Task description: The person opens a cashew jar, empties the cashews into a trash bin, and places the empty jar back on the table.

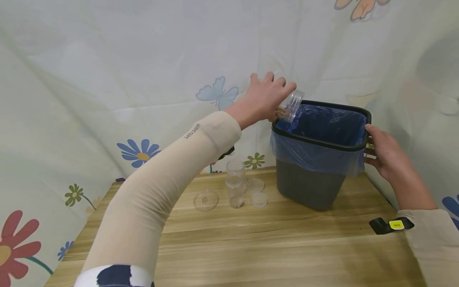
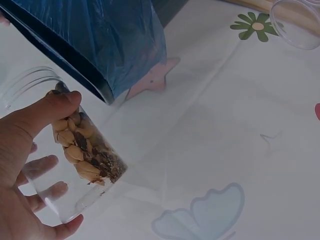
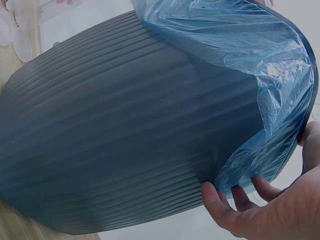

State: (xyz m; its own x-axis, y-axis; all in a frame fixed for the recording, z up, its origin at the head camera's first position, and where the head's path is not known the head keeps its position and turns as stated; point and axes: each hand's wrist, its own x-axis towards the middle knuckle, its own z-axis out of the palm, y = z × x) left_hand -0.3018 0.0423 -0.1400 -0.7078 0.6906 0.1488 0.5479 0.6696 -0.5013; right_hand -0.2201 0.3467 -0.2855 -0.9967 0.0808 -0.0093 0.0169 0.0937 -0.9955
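Observation:
My left hand (image 1: pixel 266 97) grips a clear plastic jar (image 1: pixel 296 103) and holds it tilted at the left rim of a dark grey trash bin (image 1: pixel 308 185). Pale nut shells (image 2: pixel 75 150) and dark crumbs lie along the jar's lower side in the left wrist view, with the thumb across its upper part. A blue plastic bag (image 1: pixel 333 119) lines the bin and folds over its black rim. At the bin's right side, my right hand (image 1: pixel 389 153) holds the rim, thumb on top and fingers against the bag and outer wall (image 3: pixel 190 170).
Two clear jars stand on the wooden table (image 1: pixel 251 247) left of the bin; the front jar (image 1: pixel 235 193) has a few bits at its bottom. Round clear lids (image 1: pixel 259 199) lie beside them, and a larger clear disc (image 1: pixel 206 200) lies further left. A patterned curtain (image 1: pixel 161 59) hangs behind.

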